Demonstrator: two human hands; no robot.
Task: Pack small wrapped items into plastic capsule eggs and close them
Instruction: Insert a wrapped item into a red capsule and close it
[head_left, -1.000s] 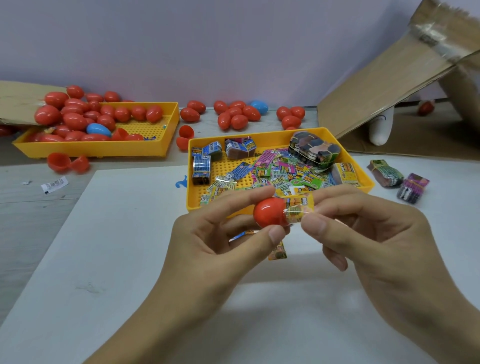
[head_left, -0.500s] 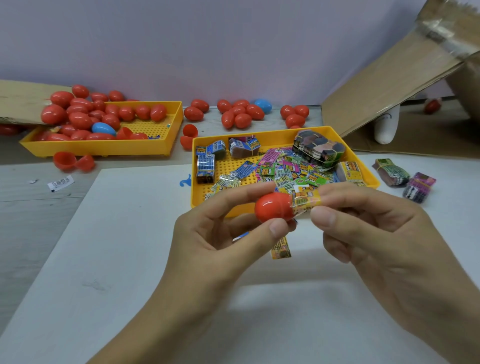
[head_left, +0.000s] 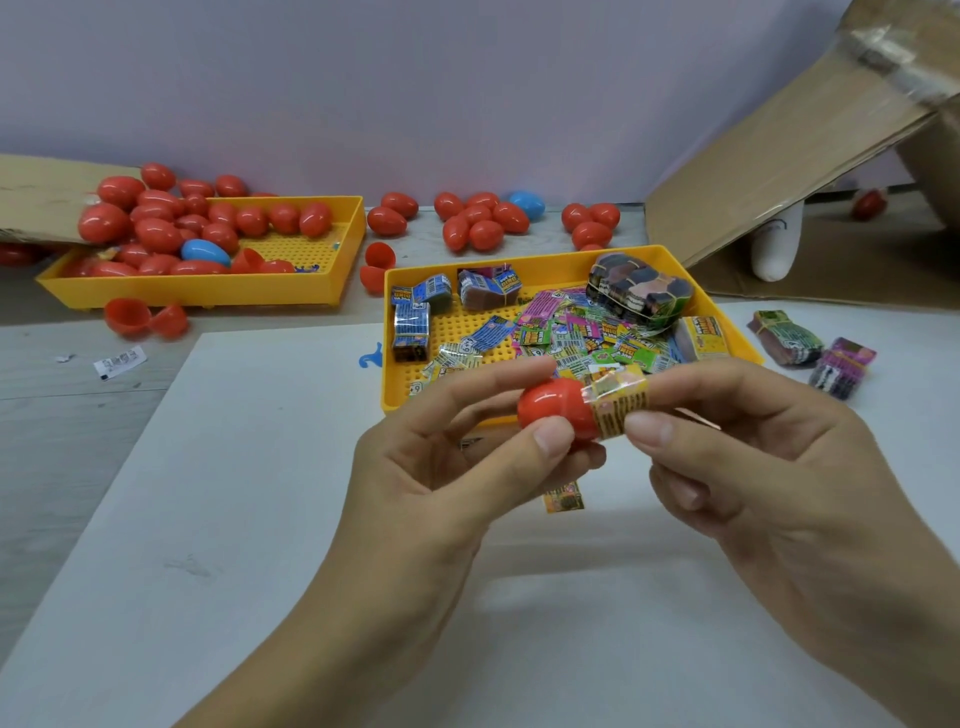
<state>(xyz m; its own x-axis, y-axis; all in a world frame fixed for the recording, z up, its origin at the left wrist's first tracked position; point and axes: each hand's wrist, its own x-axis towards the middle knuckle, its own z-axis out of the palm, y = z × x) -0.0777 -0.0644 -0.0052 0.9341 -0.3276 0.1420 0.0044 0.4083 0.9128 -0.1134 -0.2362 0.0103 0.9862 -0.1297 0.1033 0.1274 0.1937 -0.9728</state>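
My left hand (head_left: 447, 467) pinches a red capsule egg half (head_left: 553, 408) between thumb and fingers, in front of the near tray. My right hand (head_left: 769, 467) pinches a small yellow wrapped item (head_left: 621, 402) whose end sits in the egg half's opening. A yellow tray (head_left: 410, 384) behind my hands holds several loose wrapped items (head_left: 576, 332) and banded bundles (head_left: 639, 288). One more wrapped item (head_left: 562, 498) lies on the white sheet under my hands.
A second yellow tray (head_left: 208, 291) at the back left holds several red eggs and a blue one (head_left: 205, 252). Open red halves (head_left: 143, 317) lie beside it. More eggs (head_left: 483, 218) line the wall. Two bundles (head_left: 810, 348) lie right; a cardboard flap (head_left: 779, 156) leans behind.
Both hands have kept their hold; the wrapped item sits slightly deeper in the red egg half, and the view has drifted a little.
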